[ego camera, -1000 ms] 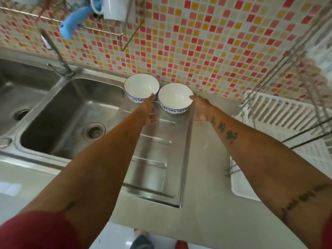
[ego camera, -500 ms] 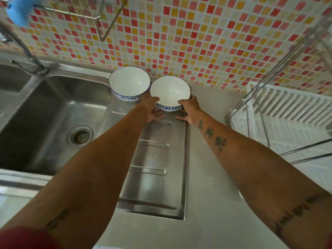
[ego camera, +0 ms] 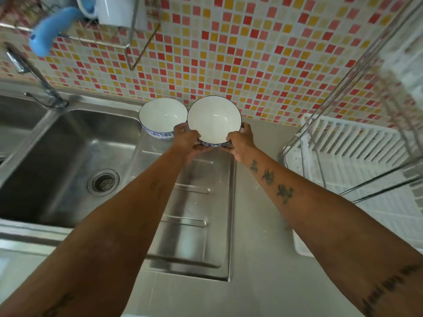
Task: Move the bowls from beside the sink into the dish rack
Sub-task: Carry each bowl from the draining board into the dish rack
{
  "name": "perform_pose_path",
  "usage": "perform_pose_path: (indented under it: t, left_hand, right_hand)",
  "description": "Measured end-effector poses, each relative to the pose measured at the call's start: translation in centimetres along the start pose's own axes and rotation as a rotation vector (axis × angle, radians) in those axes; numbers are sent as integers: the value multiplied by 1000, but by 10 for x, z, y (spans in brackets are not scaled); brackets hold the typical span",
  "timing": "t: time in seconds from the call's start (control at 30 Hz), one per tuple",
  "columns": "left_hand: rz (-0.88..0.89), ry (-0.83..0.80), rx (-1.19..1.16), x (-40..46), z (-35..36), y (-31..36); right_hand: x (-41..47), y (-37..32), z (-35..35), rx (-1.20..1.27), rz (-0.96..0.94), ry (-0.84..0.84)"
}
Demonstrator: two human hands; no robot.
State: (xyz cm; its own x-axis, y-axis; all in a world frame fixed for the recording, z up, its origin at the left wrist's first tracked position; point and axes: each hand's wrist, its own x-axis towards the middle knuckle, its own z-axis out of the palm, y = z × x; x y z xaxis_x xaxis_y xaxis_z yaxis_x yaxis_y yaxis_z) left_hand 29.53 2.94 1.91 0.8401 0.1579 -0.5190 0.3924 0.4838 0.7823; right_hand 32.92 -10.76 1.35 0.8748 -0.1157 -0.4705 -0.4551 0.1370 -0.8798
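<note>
Both hands are gripping one white bowl (ego camera: pixel 214 120) with a blue patterned outside, the left hand (ego camera: pixel 186 139) clasping its near-left side and the right hand (ego camera: pixel 240 143) clasping its near-right side, the fingers of each curling around the lower wall and closing on it. This held bowl is tilting so that its white inside is facing the camera, and it is sitting above the far end of the steel draining board (ego camera: pixel 194 202); whether its base is touching the metal cannot be told, since the hands are covering it. A second bowl (ego camera: pixel 161 116) of the same pattern is standing upright just to the left, at the far corner of the draining board beside the sink basin (ego camera: pixel 57 156), with the rims of the two bowls nearly meeting. The white dish rack (ego camera: pixel 343 152) is standing on the grey desk (ego camera: pixel 258 225) to the right, well apart from both bowls, with metal frame rods crossing in front of it. Behind everything, a mosaic tile wall (ego camera: pixel 251 53) in red, orange and cream is rising from the desk.
</note>
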Motion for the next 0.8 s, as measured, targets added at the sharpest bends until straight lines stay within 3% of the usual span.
perform_pose_path:
  t: [0.17, 0.27, 0.3, 0.33, 0.4, 0.47, 0.5, 0.6, 0.8]
  left_hand:
    - [-100, -70, -254, -51, 7, 53]
    - [-11, -133, -192, -73, 8, 73]
    - [15, -199, -140, -48, 5, 76]
    - [83, -159, -82, -30, -3, 85]
    - [129, -382, -154, -28, -11, 94]
    - [237, -523, -77, -123, 6, 110]
    - [252, -449, -20, -176, 28, 124]
    - [189, -787, -47, -226, 75, 128]
    - [137, -935, 56, -274, 148, 124]
  right_hand:
    - [-49, -55, -2, -20, -154, -54]
    - [-94, -87, -2, -81, -336, -79]
    - [-110, -97, -3, -103, -409, -88]
    - [-127, -109, -6, -120, -478, -100]
    - [-163, -134, -17, -136, -599, -129]
    - [-197, -159, -33, -157, -730, -173]
    - [-212, -170, -43, -181, -790, -189]
    - [-244, -194, -80, -229, -929, -173]
    - [-279, -219, -168, -205, -1069, -64]
